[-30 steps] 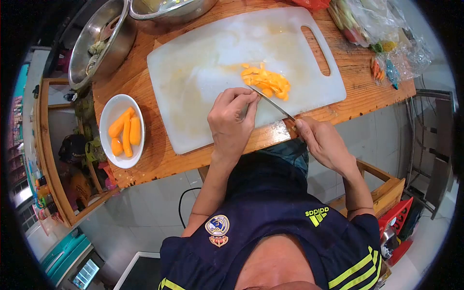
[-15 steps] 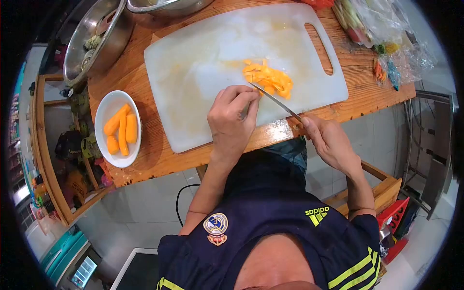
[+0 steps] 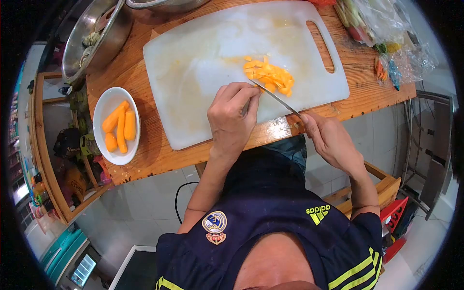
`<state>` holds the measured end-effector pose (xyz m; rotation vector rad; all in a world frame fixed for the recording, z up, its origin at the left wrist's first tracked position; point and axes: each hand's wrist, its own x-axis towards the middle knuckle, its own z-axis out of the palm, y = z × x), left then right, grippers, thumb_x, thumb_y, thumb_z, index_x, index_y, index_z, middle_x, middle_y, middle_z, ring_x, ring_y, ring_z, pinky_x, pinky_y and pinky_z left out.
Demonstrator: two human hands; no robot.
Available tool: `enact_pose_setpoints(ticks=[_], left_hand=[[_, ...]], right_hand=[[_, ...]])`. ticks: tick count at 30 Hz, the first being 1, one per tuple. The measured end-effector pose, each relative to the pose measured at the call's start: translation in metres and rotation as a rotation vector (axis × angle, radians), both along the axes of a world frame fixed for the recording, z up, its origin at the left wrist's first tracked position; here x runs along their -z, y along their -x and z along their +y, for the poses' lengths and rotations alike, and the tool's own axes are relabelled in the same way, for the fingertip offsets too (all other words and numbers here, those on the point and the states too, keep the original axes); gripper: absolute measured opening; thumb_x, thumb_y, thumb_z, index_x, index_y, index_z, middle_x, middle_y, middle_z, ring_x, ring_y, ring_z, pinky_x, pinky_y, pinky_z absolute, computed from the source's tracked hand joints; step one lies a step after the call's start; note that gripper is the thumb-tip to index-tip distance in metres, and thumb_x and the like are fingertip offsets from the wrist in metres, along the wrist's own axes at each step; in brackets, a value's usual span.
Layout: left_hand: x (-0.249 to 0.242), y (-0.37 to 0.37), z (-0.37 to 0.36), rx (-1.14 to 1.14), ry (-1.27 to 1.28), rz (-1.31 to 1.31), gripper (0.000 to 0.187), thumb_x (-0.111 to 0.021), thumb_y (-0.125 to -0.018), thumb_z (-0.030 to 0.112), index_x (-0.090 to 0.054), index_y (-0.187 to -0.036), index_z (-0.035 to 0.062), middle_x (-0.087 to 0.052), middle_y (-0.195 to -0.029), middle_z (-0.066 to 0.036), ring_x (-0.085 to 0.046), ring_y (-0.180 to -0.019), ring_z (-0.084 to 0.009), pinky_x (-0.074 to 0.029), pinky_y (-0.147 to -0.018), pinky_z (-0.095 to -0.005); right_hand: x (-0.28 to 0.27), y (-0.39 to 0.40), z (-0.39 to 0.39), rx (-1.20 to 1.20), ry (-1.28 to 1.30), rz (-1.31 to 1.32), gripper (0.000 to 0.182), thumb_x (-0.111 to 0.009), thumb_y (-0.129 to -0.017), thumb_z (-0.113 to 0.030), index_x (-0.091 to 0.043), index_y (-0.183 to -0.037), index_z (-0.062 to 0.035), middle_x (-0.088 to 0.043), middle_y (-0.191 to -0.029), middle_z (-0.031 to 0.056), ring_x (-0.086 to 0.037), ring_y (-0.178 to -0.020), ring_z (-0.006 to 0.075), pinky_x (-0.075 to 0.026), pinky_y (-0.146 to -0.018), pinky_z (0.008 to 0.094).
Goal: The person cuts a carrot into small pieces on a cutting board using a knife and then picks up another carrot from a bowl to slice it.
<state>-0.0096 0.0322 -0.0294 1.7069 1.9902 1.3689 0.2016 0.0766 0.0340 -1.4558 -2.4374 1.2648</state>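
The single head-worn camera looks steeply down, close over the wooden worktop [image 3: 140, 154], through a rounded fisheye lens.

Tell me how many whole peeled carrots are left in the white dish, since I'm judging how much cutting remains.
4 show in the white dish left of the cutting board: peeled carrots and a short one. More may be hidden beneath.

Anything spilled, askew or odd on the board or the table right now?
Nothing stands out. The cut carrot pieces lie in one heap on the cutting board, the whole carrots sit inside the white dish, and the knife is held by the right hand.
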Motion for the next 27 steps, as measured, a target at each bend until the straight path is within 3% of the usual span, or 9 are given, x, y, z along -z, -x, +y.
enact_pose_setpoints(ticks=[14, 20, 23, 27], left_hand=[[0.001, -0.001, 0.000, -0.009, -0.004, -0.003, 0.013, -0.078, -0.075, -0.002, -0.072, -0.084, 0.0053, -0.072, -0.088, -0.006, -0.067, -0.078, -0.0218, -0.056, -0.064, -0.0329], [0.000, -0.002, 0.000, -0.026, -0.021, 0.034, 0.012, -0.079, -0.076, -0.001, -0.072, -0.084, 0.0050, -0.071, -0.087, -0.006, -0.067, -0.077, -0.0228, -0.054, -0.063, -0.0336], [0.000, -0.003, 0.004, -0.040, -0.010, 0.053, 0.010, -0.077, -0.078, 0.000, -0.072, -0.086, 0.0048, -0.071, -0.087, -0.007, -0.067, -0.078, -0.0234, -0.053, -0.062, -0.0341], [-0.004, -0.002, 0.013, -0.054, -0.035, 0.060, 0.008, -0.074, -0.083, 0.002, -0.072, -0.090, 0.0048, -0.071, -0.088, -0.008, -0.068, -0.078, -0.0208, -0.052, -0.060, -0.0324]], right_hand=[[0.008, 0.021, 0.006, -0.083, -0.097, -0.135, 0.047, -0.042, -0.108, -0.032, -0.062, -0.084, 0.0029, -0.063, -0.075, 0.0277, -0.062, -0.074, 0.0470, -0.048, -0.067, 0.0536], [0.011, 0.009, 0.004, -0.107, -0.138, -0.018, 0.048, -0.041, -0.108, -0.033, -0.062, -0.085, 0.0030, -0.063, -0.076, 0.0282, -0.062, -0.076, 0.0474, -0.047, -0.069, 0.0547], [-0.003, -0.007, 0.004, -0.054, -0.053, -0.148, 0.047, -0.040, -0.109, -0.033, -0.063, -0.089, 0.0027, -0.061, -0.076, 0.0277, -0.061, -0.077, 0.0474, -0.046, -0.070, 0.0531], [-0.015, -0.015, 0.004, -0.002, -0.001, -0.063, 0.046, -0.041, -0.108, -0.034, -0.064, -0.093, 0.0025, -0.060, -0.074, 0.0263, -0.060, -0.075, 0.0469, -0.047, -0.069, 0.0504]])
